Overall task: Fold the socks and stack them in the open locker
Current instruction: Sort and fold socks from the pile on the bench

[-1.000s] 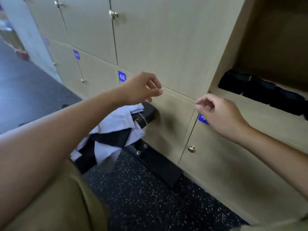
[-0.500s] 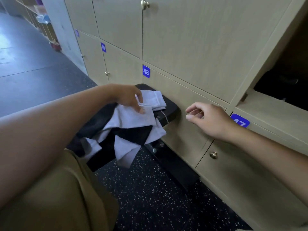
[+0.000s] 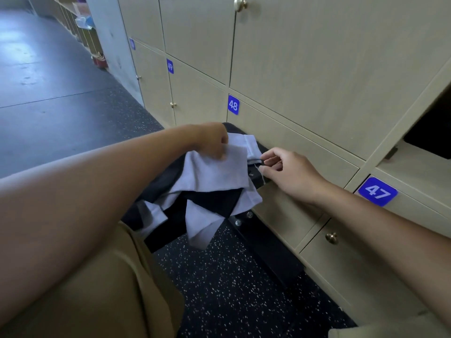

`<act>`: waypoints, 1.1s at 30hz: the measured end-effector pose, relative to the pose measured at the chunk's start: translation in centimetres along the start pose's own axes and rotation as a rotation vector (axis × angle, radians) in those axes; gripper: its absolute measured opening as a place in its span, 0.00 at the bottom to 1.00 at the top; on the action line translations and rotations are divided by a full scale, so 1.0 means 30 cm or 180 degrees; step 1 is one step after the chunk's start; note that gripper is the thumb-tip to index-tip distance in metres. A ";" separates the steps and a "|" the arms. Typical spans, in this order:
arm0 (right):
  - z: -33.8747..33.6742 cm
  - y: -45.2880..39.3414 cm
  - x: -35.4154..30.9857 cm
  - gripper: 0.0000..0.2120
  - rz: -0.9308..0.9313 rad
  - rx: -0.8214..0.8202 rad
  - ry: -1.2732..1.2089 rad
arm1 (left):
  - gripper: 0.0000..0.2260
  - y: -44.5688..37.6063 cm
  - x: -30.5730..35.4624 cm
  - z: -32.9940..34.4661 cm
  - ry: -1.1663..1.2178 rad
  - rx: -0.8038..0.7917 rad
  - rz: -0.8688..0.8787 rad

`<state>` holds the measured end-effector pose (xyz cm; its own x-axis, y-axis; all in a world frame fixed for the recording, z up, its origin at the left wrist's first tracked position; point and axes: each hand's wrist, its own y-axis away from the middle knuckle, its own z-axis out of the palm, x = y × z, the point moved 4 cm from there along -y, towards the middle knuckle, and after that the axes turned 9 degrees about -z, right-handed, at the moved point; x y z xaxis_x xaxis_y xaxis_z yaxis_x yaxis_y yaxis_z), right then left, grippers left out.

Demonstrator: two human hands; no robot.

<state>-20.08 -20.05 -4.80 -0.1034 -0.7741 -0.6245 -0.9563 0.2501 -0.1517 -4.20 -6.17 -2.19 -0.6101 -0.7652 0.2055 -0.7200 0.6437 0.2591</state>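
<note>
A loose pile of white and black socks point(image 3: 195, 208) lies on a black padded bench point(image 3: 258, 176) in front of the lockers. My left hand point(image 3: 214, 140) pinches the top white sock point(image 3: 219, 167) at its upper edge. My right hand point(image 3: 285, 169) reaches in from the right, its fingertips at the right edge of that same sock near the cuff; whether they grip it I cannot tell. The open locker point(image 3: 415, 162) shows at the right edge, its inside dark and mostly cut off.
Beige locker doors numbered 47 point(image 3: 377, 191), 48 point(image 3: 233, 104) and 49 point(image 3: 170, 66) fill the wall, with brass knobs point(image 3: 331, 237). The bench's black foot point(image 3: 268, 250) rests on dark speckled floor point(image 3: 227, 296). My tan trousers point(image 3: 92, 289) fill the lower left.
Both hands have come down from the locker front to the sock pile. My left hand took hold of the top white sock; my right hand moved left to its edge. The view swung left.
</note>
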 end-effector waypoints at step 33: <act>-0.320 0.085 0.063 0.09 0.0343 0.1600 -0.1188 | 0.13 0.118 0.023 -0.070 0.1222 -0.0311 0.0448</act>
<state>-25.35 -26.46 0.98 -0.0028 -0.4972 -0.8676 -0.6912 0.6279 -0.3577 -6.48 -4.44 0.87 -0.5196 -0.6299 0.5772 -0.5925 0.7524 0.2878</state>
